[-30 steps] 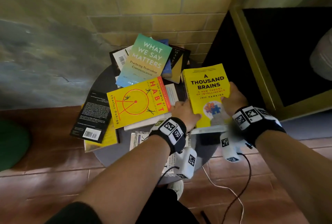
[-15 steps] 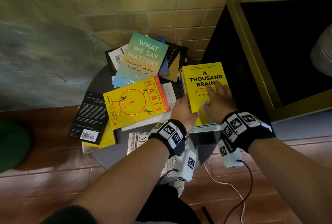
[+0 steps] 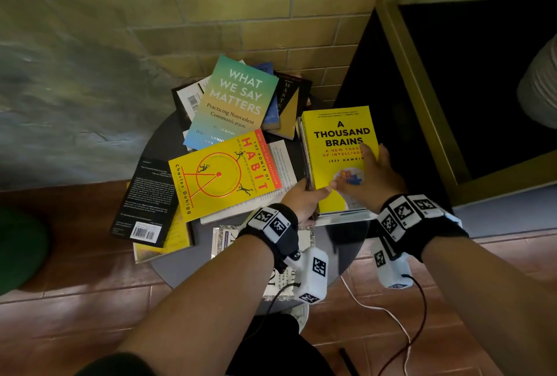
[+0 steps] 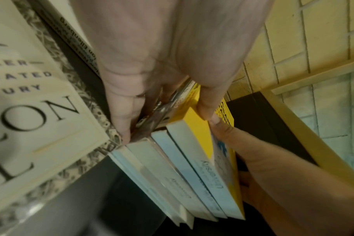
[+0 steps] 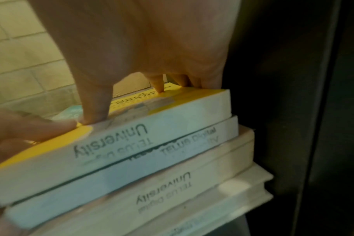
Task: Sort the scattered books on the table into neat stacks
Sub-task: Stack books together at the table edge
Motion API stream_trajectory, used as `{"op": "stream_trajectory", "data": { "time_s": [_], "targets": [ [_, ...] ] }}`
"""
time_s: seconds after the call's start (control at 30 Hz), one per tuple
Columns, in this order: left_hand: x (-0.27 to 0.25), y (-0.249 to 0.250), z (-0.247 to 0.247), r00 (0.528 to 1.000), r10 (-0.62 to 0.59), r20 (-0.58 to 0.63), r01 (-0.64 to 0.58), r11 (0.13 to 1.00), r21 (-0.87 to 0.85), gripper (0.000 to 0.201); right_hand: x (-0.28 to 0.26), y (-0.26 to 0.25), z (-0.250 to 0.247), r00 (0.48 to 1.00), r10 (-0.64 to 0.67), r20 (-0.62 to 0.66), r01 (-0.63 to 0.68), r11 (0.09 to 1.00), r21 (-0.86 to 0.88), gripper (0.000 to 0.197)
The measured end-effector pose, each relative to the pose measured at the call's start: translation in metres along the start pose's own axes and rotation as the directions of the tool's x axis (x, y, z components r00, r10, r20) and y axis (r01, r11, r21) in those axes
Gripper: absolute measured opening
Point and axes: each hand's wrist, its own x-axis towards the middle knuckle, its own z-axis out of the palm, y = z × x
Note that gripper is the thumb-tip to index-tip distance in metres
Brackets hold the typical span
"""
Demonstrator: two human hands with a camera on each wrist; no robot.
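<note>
Your right hand (image 3: 366,182) presses flat on the yellow book (image 3: 337,146) topping the stack at the surface's right edge — your left hand's (image 3: 304,199) grip holds its spine side.

Dim, warm yellowish light throughout. The head view is fairly sharp at the centre, its brick wall (image 3: 271,13) bending toward the edges, with a pale sheen on the worktop (image 3: 346,243). Both wrist views are soft with motion blur; the left hand (image 4: 162,63) looms large and smeared.
</note>
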Motion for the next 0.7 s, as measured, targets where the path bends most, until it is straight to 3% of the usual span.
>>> {"op": "stream_trajectory", "data": {
  "time_s": [0.23, 0.4, 0.5, 0.7],
  "targets": [
    [0.005, -0.004, -0.003, 1.0, 0.011, 0.023, -0.011, 1.0, 0.007, 0.058, 0.006, 0.001, -0.003, 1.0, -0.018, 0.013, 0.018, 1.0, 0.002, 0.11],
    [0.006, -0.002, -0.003, 1.0, 0.007, 0.028, -0.007, 1.0, -0.019, 0.087, 0.01, 0.002, -0.004, 0.998, -0.021, 0.062, 0.017, 0.998, 0.063, 0.116],
    [0.009, -0.003, -0.002, 1.0, 0.0, -0.014, 0.0, 1.0, -0.03, 0.082, 0.013, 0.003, -0.002, 0.996, -0.001, 0.086, -0.013, 0.987, 0.158, 0.122],
    [0.013, -0.004, -0.007, 1.0, -0.01, 0.019, 0.01, 1.0, -0.02, 0.07, 0.016, 0.003, 0.0, 0.996, -0.001, 0.085, -0.014, 0.985, 0.171, 0.125]
  ]
}}
